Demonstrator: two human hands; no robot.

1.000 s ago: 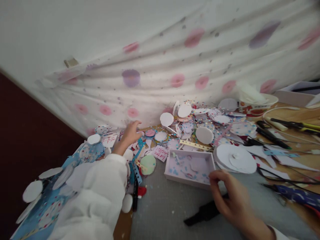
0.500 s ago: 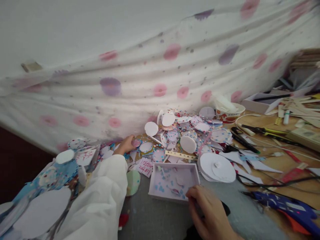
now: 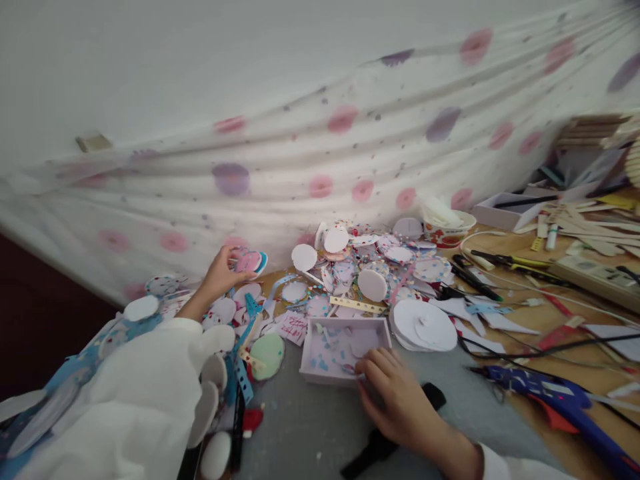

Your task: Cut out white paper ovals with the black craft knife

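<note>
My left hand (image 3: 224, 272) is raised at the back left, its fingers closed round a small stack of pink and blue paper discs (image 3: 250, 261). In front of me lies a shallow white box (image 3: 327, 380) with blue confetti bits and small scraps inside. My right hand (image 3: 393, 393) has its fingers curled over the near right edge of this box, where the fingertips are partly hidden. Left of the box rests a pale green disc (image 3: 267, 355), beside blue and cream punched strips (image 3: 244, 377). A stack of white paper discs (image 3: 425, 325) sits to the box's right.
A heap of confetti-covered discs (image 3: 373, 285) lies behind the box, against the patterned curtain (image 3: 280, 200). On the right are a blue glue gun (image 3: 540, 390), cables, a soldering iron (image 3: 510, 259) and a paper bowl (image 3: 450, 233). A dark strap (image 3: 373, 453) lies below my right hand.
My left hand has lifted from the pile and drawn left, now holding the pink and blue discs. The right hand stays at the box's near right edge. The camera view has shifted slightly.
</note>
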